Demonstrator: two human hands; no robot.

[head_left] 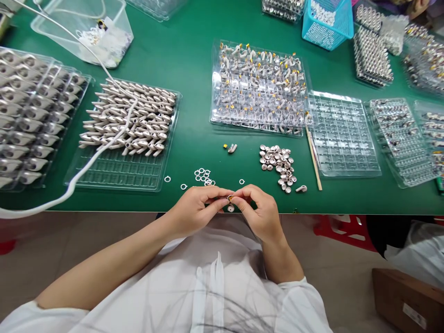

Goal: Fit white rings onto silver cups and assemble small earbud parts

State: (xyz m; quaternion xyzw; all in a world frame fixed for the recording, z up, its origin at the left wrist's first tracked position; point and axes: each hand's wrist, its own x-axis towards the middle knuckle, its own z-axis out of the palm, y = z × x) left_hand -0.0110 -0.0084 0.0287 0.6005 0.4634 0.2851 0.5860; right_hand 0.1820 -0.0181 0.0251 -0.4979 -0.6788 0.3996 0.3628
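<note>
My left hand and my right hand meet at the table's front edge. Fingertips of both pinch one small round earbud part with an orange-gold piece showing inside its pale rim. Just below it is a silver cap; whether it is joined to the part I cannot tell. White rings lie in a loose group beyond my left hand, and a single white ring is beyond my right fingers. A heap of silver caps sits to the right, near a stemmed earbud piece.
A clear tray of earbud pieces with orange tabs stands ahead. At left, a white cable crosses a tray of silver stems. A wooden stick lies beside a clear plastic tray. A blue basket is farther back.
</note>
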